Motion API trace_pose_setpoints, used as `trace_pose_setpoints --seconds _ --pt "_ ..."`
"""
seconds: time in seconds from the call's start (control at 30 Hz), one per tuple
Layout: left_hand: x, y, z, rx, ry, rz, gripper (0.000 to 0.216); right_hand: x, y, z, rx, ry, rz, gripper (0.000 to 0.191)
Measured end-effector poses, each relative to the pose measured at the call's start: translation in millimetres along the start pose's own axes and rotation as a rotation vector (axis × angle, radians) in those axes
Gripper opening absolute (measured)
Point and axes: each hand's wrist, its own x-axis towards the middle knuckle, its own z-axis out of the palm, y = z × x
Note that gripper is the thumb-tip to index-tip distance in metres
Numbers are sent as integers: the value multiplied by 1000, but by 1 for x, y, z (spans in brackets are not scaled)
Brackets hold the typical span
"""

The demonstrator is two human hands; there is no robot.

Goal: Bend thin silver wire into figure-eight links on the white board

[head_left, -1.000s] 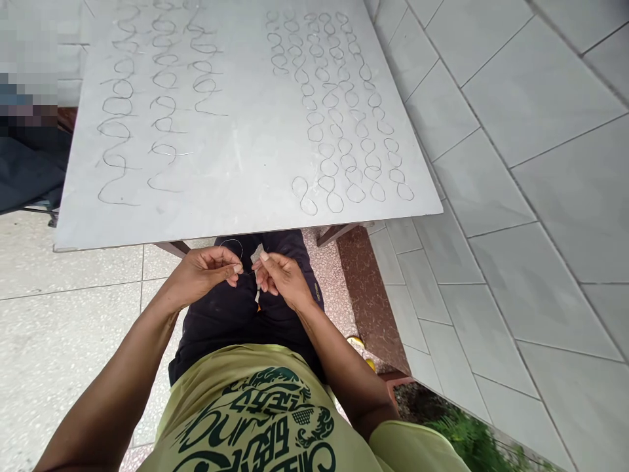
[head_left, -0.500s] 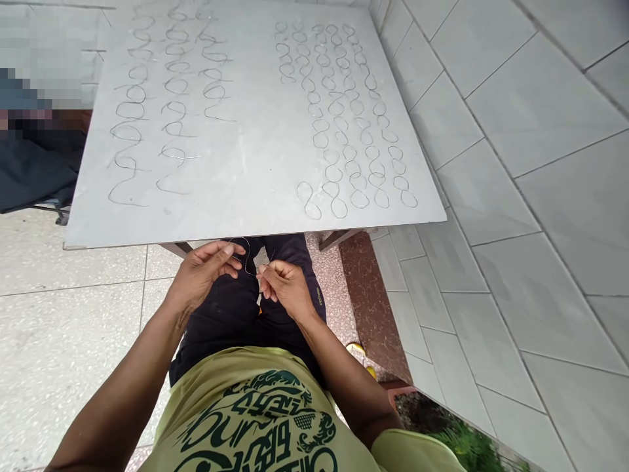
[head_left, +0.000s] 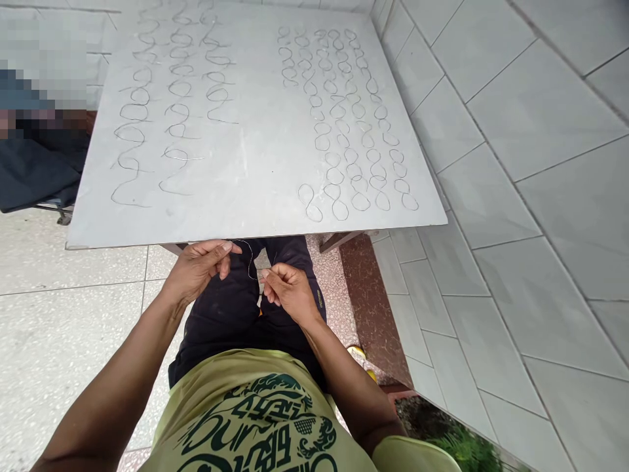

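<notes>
Over my lap, a thin curved wire (head_left: 253, 261) spans the gap between my two hands. My left hand (head_left: 199, 265) pinches its upper end between thumb and index finger, just below the table's front edge. Slightly lower and to the right, my right hand (head_left: 289, 288) pinches the other end with thumb and fingertips. Ahead on the white tabletop (head_left: 265, 170) lie columns of closed figure-eight wires (head_left: 336, 201) on the right. Open, S-shaped wires (head_left: 128, 183) lie in columns on the left. The finest part of the held wire is hard to make out.
A tiled wall (head_left: 491, 196) runs along the table's right side. A person in dark clothing (head_left: 42, 164) sits beyond the left edge. Table legs (head_left: 339, 240) stand beneath the front edge, and green plants (head_left: 462, 449) are at the lower right.
My left hand has shifted slightly left and its fingers have drawn closer together. My right hand has moved a little right and down, with the wire still between both hands.
</notes>
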Motion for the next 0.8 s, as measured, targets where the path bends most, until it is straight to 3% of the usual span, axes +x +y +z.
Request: trace_pose_setpoints --seconds 0.17,0.33,0.6,0.8 --pt "0 6 -9 -17 -29 -81 26 3 5 1 91 83 16 35" --pt "-3 2 -1 -33 -33 -73 33 2 6 3 84 110 -14 35" --pt "-11 -16 11 -46 -211 -78 42 -4 3 2 54 106 -34 35" --pt "-9 -27 15 -135 -286 -56 30 -7 4 9 94 83 -9 35"
